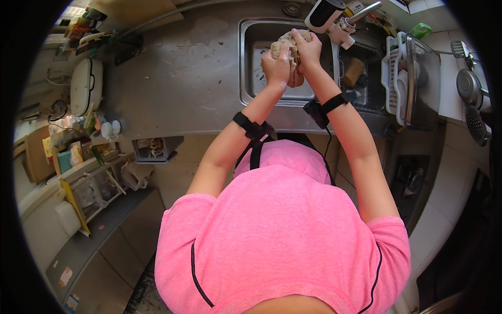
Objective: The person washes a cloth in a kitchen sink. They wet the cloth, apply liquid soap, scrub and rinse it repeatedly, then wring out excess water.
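Note:
Both hands are gripping a bunched beige cloth (291, 53) above the stainless steel sink (242, 62). My left hand (276, 66) holds its left side, thumb pointing up along the folds. My right hand (308, 51) is closed around the right side, near the tap. A lower end of the cloth hangs down between my wrists. Some folds are hidden behind the fingers. Small wet bits lie on the sink's floor, left of my left hand.
A tap (340, 33) with a white-and-black unit (324, 15) rises behind my right hand. Right of the sink are a dark wire-racked basin with a tan sponge-like block (353, 72) and a white dish rack (392, 74). Scraps dot the steel counter (176, 82); a grey bin (155, 160) hangs below.

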The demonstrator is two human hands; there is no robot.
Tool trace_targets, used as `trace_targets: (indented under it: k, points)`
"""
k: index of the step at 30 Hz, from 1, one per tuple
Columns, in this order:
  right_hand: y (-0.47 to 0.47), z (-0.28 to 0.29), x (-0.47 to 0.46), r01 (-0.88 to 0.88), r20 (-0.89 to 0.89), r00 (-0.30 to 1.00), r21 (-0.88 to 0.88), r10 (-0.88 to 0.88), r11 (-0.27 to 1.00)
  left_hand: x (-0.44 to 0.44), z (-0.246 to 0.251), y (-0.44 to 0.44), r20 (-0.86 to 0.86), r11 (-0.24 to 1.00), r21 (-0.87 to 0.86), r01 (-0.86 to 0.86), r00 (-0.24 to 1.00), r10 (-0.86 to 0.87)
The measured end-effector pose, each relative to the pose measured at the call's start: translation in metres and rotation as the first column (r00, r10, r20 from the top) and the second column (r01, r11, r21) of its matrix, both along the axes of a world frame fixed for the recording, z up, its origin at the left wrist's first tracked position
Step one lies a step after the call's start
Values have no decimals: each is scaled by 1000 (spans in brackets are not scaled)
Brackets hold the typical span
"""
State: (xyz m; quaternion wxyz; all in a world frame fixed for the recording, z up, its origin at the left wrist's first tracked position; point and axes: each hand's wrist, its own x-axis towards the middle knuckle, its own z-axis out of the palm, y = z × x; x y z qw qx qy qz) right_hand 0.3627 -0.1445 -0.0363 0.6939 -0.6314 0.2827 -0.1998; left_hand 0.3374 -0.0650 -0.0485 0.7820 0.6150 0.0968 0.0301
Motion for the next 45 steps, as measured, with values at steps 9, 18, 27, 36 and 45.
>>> trace_targets:
  k: [9,18,27,36,45]
  points:
    - [30,5,-36,-221,69,973,42,218,974,35,-9,15,-162,996,84,0,987,14]
    - [19,0,-23,-23,43,999,97,19,995,7,1,11,-96,975,215,58,995,-38]
    - [20,-11,-20,38,48,998,-149,-31,988,-1,-15,9,-279,996,-83,-13,960,-11]
    - [-14,18,-37,-124,126,988,285,91,950,28,-24,56,-424,815,-579,21,846,-324]
    - [29,45,-48,-482,153,835,-259,529,837,3,-12,52,-370,439,-898,37,479,-796]
